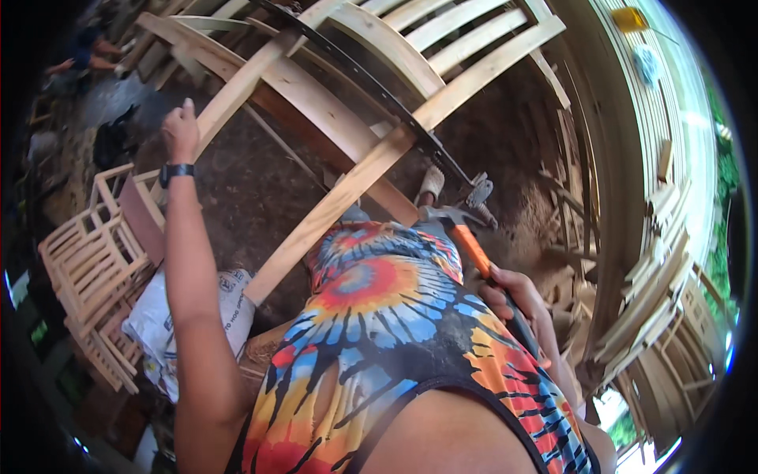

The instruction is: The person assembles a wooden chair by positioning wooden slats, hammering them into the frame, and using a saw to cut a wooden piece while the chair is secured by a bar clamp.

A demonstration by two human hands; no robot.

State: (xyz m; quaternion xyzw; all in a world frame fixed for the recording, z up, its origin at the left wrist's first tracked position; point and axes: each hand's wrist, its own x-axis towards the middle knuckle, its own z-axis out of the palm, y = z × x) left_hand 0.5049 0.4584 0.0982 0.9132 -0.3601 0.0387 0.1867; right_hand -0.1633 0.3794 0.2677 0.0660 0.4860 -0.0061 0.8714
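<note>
Right hand gripping orange hammer, left hand beside wooden frame, grip unclear, white sack with dark lettering

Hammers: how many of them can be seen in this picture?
1. The hammer, with an orange and black handle, is in the person's right hand. Others may be hidden among the wood pieces.

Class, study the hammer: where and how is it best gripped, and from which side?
Probably by the slim handle, below the metal head, with a wrapped grip, coming from the person's right. The hammer slants, head up and left, handle running down to the right, where the right hand holds it.
</note>
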